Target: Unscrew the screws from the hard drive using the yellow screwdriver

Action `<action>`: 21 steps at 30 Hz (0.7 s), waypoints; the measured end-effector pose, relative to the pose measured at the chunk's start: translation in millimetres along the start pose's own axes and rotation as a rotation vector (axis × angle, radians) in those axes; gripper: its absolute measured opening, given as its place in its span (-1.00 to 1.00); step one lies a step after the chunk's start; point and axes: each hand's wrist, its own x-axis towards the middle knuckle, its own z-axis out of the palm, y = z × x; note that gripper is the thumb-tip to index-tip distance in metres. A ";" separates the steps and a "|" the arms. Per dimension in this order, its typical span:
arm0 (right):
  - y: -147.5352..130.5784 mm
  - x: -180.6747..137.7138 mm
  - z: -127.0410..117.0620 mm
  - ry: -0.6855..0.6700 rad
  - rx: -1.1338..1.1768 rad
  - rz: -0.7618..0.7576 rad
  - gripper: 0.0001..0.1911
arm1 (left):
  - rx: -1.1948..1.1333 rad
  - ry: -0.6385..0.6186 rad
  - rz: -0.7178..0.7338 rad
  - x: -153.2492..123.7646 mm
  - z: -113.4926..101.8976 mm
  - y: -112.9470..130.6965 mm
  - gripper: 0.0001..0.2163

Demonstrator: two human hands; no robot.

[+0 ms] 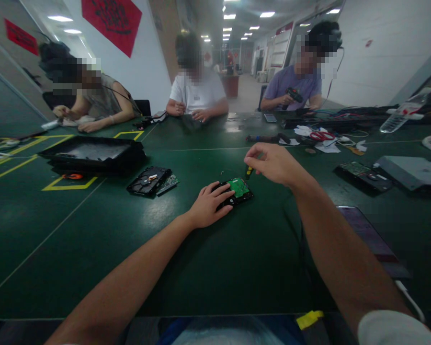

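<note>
A small black hard drive (237,194) with a green circuit board on top lies on the dark green table (129,249). My left hand (210,206) rests flat on its left side, fingers stretched over the casing. My right hand (273,163) hovers just above and right of the drive, fingers pinched round a small screwdriver (249,171) with a yellow and black handle, its tip pointing down at the board's far edge.
Another opened drive with a loose board (153,180) lies to the left, behind it a black tray (93,154). A phone (369,237) lies by my right forearm. More drives (362,172) and a grey box (413,170) sit right. Three people work across the table.
</note>
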 end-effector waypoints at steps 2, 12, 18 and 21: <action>1.0 0.5 0.4 -0.001 -0.001 -0.001 -0.87 | -0.002 0.002 -0.002 0.1 0.7 -0.4 -0.45; 4.0 1.3 2.6 -0.012 0.086 0.031 -0.82 | 0.005 -0.002 -0.010 0.1 -0.8 1.4 -0.45; 6.4 3.6 6.0 -0.049 0.139 0.020 -0.82 | -0.002 -0.008 -0.008 0.0 -2.3 2.1 -0.44; 7.8 2.8 5.5 -0.055 0.145 -0.009 -0.83 | 0.000 -0.009 -0.007 0.1 -1.6 1.3 -0.45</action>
